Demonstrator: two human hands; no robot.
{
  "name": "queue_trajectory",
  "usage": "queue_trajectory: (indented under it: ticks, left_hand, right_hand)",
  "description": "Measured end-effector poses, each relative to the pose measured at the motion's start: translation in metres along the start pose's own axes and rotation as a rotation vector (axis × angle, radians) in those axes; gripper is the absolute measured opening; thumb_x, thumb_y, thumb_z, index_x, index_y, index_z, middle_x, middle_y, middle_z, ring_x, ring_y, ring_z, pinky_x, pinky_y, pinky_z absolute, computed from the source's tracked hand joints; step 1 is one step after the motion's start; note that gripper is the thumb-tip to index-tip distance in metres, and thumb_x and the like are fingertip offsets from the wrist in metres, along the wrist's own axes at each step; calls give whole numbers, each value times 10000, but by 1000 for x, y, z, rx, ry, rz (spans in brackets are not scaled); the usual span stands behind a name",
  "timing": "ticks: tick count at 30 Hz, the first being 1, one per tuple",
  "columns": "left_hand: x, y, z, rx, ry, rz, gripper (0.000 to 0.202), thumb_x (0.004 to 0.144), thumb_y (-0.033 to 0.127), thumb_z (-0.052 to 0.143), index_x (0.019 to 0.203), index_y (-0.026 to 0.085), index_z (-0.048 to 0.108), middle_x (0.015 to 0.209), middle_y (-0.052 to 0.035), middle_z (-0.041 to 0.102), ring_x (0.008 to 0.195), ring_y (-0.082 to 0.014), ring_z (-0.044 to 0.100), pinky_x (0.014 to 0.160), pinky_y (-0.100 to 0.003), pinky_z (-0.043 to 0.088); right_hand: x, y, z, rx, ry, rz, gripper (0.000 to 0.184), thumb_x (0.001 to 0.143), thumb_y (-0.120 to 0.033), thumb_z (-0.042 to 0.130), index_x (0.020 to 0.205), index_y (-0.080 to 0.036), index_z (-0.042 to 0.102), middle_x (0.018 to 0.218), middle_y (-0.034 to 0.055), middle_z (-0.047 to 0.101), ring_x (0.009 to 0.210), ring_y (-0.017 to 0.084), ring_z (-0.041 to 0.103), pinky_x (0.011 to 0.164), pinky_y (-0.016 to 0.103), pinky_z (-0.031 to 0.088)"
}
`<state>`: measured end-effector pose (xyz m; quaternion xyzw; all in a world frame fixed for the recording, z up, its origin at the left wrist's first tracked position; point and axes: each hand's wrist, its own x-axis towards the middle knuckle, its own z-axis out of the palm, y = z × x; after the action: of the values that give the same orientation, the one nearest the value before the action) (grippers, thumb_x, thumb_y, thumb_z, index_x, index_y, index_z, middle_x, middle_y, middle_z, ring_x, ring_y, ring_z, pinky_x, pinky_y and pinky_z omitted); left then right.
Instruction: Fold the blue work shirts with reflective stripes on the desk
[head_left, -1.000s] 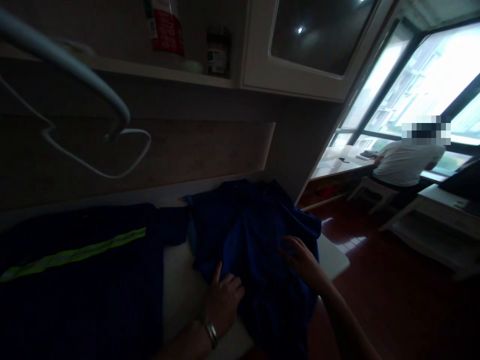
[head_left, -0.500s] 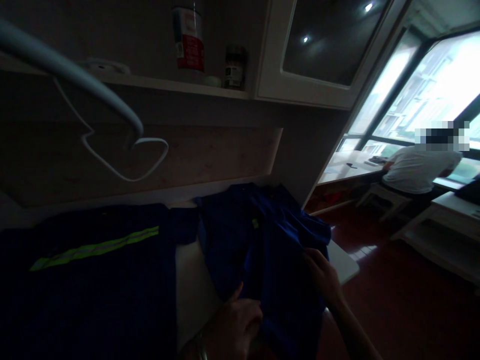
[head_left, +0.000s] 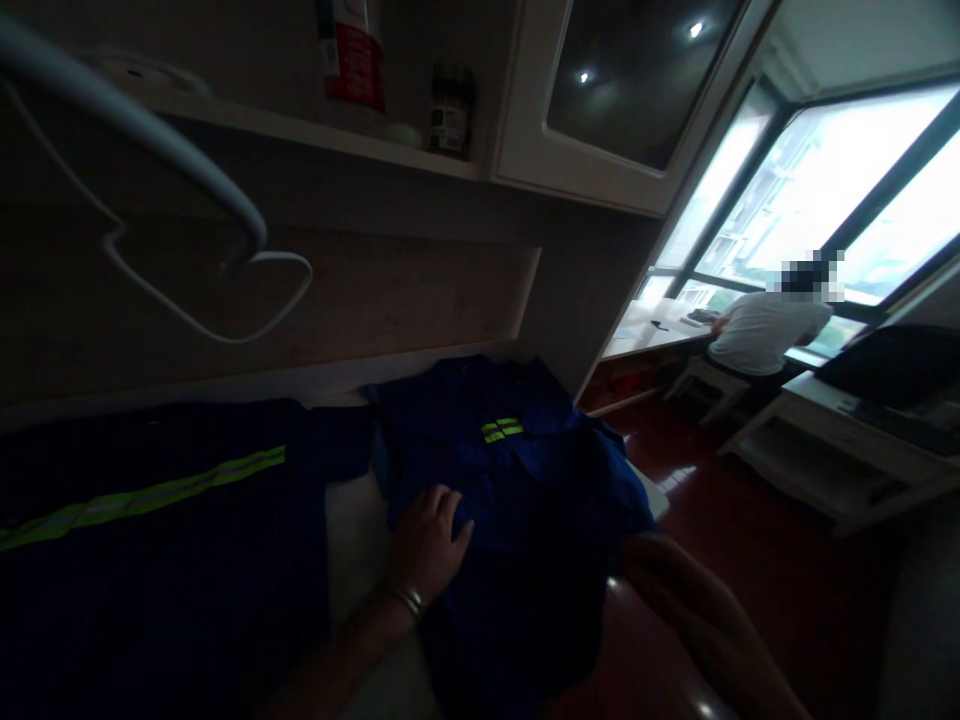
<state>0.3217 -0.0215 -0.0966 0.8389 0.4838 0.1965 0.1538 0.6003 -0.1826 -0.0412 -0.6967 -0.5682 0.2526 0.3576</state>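
Observation:
A dark blue work shirt (head_left: 480, 500) with a short yellow-green reflective strip lies spread on the white tabletop (head_left: 349, 540). My left hand (head_left: 431, 540), with a bracelet at its wrist, rests on the shirt's left side, fingers laid on the cloth and thumb apart. At the shirt's right edge is my right hand (head_left: 671, 580), blurred and dark; whether its fingers grip the cloth is not visible. Another dark blue shirt (head_left: 187, 590), with a long reflective stripe (head_left: 150, 492), lies flat to the left.
A white lamp arm (head_left: 165, 140) and its cord cross the upper left. Above are a shelf (head_left: 300, 130) with jars and a cabinet door (head_left: 517, 130). At the right, a person (head_left: 765, 330) sits by the window, near a white table (head_left: 810, 410).
The shirt between my hands is flatter, and more of its reflective strip shows. My left hand has moved up and left onto it. My right hand has shifted slightly down, and the view has turned right.

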Motion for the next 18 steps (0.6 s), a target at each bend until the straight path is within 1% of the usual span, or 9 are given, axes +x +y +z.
queue_trajectory:
  ticks: [2, 4, 5, 6, 8, 10, 13, 16, 18]
  left_hand:
    - [15, -21, 12, 98, 13, -45, 423, 899, 336, 501, 1277, 157, 565, 1367, -145, 546, 1228, -320, 493, 1016, -475, 406]
    - [23, -39, 20, 132, -1, -101, 398, 891, 230, 478, 1270, 154, 575, 1364, -137, 553, 1223, -319, 488, 1004, -473, 402]
    - [25, -46, 22, 130, -6, -121, 384, 879, 165, 456, 1237, 156, 596, 1321, -130, 582, 1192, -304, 507, 990, -457, 407]
    - [27, -52, 22, 123, -7, -136, 377, 861, 108, 436, 1186, 159, 620, 1256, -123, 615, 1147, -285, 532, 972, -434, 414]
    - [30, -60, 18, 104, 7, -163, 372, 825, 39, 415, 1080, 173, 649, 1139, -107, 649, 1072, -249, 569, 930, -384, 426]
    - [35, -66, 10, 69, 23, -203, 333, 802, 23, 425, 974, 189, 656, 1052, -88, 663, 994, -222, 601, 869, -342, 439]
    - [47, -80, -14, -35, 34, -301, 266, 763, 25, 443, 809, 198, 639, 897, -56, 679, 842, -188, 633, 755, -294, 446]
    - [51, -99, -49, -183, 52, -432, 238, 722, 51, 434, 764, 198, 616, 778, -28, 674, 751, -164, 638, 670, -253, 444]
    - [41, -112, -72, -265, 87, -489, 233, 711, 97, 429, 818, 197, 610, 806, -16, 676, 765, -156, 637, 650, -234, 445]
  right_hand:
    - [42, -25, 9, -220, 271, -192, 352, 888, -514, 525, 1099, -263, 655, 1175, 109, 655, 1092, 284, 605, 972, 470, 468]
    - [78, -31, 22, -511, 315, -263, 378, 894, -468, 546, 1197, -256, 620, 1314, 103, 590, 1239, 309, 513, 1106, 574, 296]
    - [90, -25, 29, -643, 259, -233, 416, 887, -438, 564, 1261, -256, 590, 1384, 106, 543, 1294, 327, 465, 1120, 621, 233]
    - [98, -16, 35, -748, 161, -163, 475, 875, -404, 585, 1325, -255, 550, 1437, 115, 498, 1325, 348, 433, 1107, 657, 218]
    - [102, 13, 48, -855, -56, 10, 573, 860, -331, 593, 1413, -236, 478, 1478, 147, 452, 1320, 370, 447, 1060, 643, 312]
    - [96, 45, 57, -838, -176, 107, 556, 882, -293, 534, 1429, -217, 471, 1444, 166, 486, 1259, 344, 523, 1012, 526, 422]
    - [79, 78, 61, -666, -108, 92, 511, 940, -303, 360, 1427, -192, 470, 1419, 165, 505, 1211, 278, 577, 982, 385, 466]
    - [55, 82, 48, -449, -34, 79, 518, 935, -351, 319, 1389, -175, 493, 1405, 145, 527, 1215, 258, 575, 1005, 350, 454]
    - [37, 76, 35, -297, -86, 118, 489, 917, -419, 366, 1310, -206, 564, 1311, 103, 613, 1155, 253, 609, 973, 329, 477]
